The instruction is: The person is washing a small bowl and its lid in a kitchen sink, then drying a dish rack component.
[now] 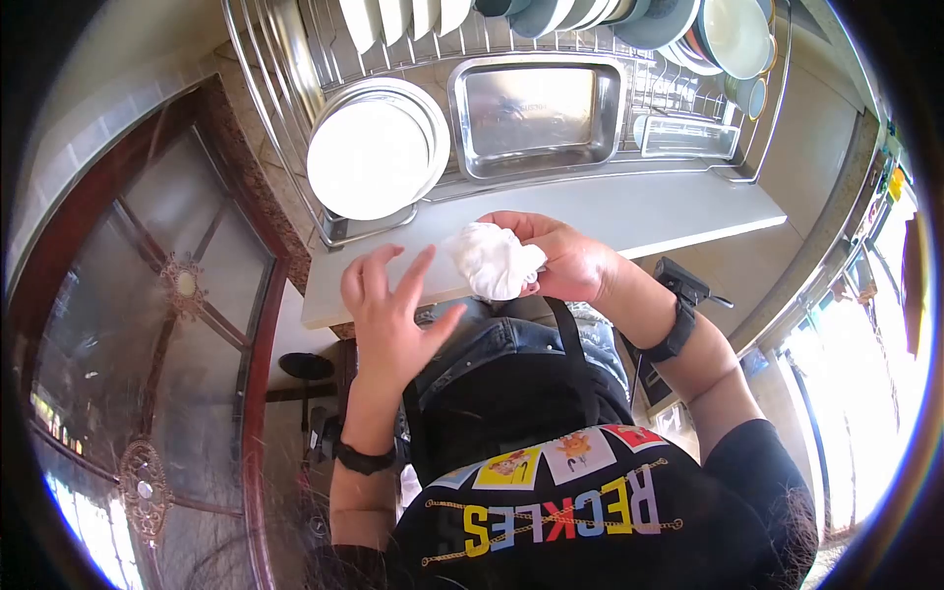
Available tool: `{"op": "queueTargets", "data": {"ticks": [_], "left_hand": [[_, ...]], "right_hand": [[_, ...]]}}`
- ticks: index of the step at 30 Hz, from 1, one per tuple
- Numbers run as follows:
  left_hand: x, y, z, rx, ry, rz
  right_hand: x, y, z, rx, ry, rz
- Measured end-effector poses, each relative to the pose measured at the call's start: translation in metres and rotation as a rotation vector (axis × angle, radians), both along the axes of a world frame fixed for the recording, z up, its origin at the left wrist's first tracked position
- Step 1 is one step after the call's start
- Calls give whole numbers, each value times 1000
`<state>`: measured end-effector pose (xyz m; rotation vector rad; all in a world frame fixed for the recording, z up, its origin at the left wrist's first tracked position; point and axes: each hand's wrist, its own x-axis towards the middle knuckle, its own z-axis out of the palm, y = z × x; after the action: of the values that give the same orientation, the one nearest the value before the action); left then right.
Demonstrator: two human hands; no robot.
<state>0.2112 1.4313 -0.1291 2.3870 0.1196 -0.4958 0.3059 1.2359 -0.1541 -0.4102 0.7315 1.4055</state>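
Observation:
My right hand (572,258) holds a bunched-up white cloth (490,262), its fingers closed around the right side of the bundle. Soft folds show across the front of the cloth, while the fingers behind it are partly hidden. To the left, my left hand (391,320) is raised with fingers spread and nothing in it, apart from the cloth. Both hands are close to the front edge of a pale grey shelf top (669,205).
Behind the shelf top stands a wire dish rack (278,108) with stacked white plates (369,162), a steel tray (536,172), a clear container (693,138) and several bowls (736,39). A wood-framed glass door (221,182) is on the left.

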Motion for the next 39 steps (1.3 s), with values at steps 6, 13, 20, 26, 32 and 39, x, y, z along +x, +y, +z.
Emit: {"op": "queueTargets", "data": {"ticks": [6,13,20,26,32,39], "left_hand": [[8,-26,-4,-677,122,563],[9,-46,-12,-553,163,848],[17,-41,-11,-220,-68,524],[3,-40,-5,-547,168,508],[2,-12,-8,26,69,-52],[-17,-6,-26,201,27,-85]], "right_hand": [[-2,-1,-5,0,2,31],[-8,12,-5,-528,-626,327],[-14,28,9,-657,-1231,316],[-22,5,-14,-466,-1346,607],[7,-79,-16,-648,-1302,1086],[47,-281,-17,-1345,-1121,1687]]}}
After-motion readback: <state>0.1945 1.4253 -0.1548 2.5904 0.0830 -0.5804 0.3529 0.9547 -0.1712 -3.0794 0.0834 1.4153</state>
